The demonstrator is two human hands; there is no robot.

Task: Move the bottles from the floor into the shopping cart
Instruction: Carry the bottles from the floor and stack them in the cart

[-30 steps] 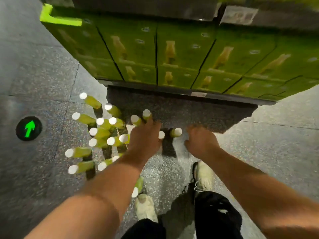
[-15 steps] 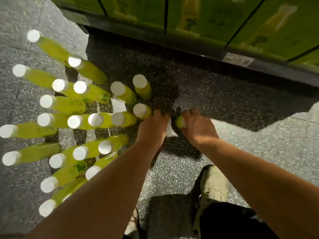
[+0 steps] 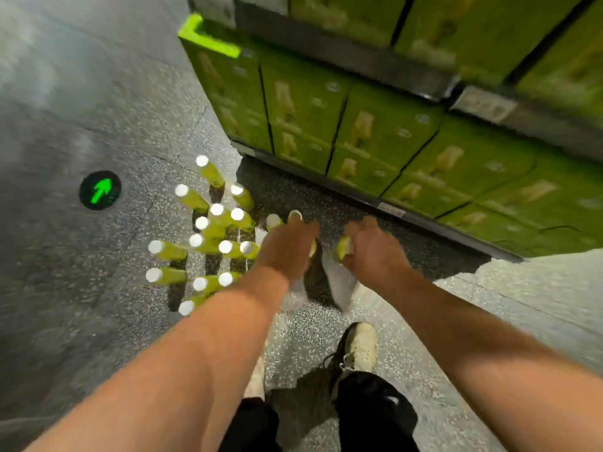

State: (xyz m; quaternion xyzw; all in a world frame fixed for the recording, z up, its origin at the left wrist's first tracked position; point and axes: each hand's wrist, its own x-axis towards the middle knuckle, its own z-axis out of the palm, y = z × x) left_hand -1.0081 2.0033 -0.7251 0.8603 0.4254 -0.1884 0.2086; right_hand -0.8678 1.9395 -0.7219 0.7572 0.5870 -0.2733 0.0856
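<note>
The right grip [image 3: 372,252] curls round a green bottle [image 3: 343,248], just right of the bottle cluster [image 3: 208,236] standing on the floor [image 3: 98,288]. The left grip [image 3: 287,249], at the cluster's right edge, curls round a second bottle [image 3: 313,248], of which only a blurred sliver shows.

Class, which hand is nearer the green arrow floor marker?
Left. The left hand, gripping a bottle, is right of the marker; the right hand, gripping another, lies farther right.
</note>
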